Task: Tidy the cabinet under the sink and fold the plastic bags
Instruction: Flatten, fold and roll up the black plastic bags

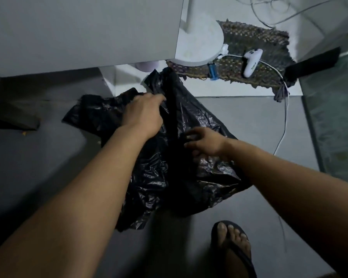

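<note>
On the dark floor [239, 121], near its far edge by the woven mat [255, 55], lies a crumpled black plastic bag [159, 177] — the left hand [144, 113] grasps a fold at its top, the right hand [206, 142] pinches its middle.

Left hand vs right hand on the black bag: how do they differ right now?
Left hand sits farther from the camera, near the upper part of the black plastic bag; right hand sits nearer, around its middle. Left hand lies knuckles-up with fingers closed over a fold; right hand's fingers are curled, tips pressing into the plastic. Whether the right hand actually pinches it is unclear. Both are bare and touch the same bag.
</note>
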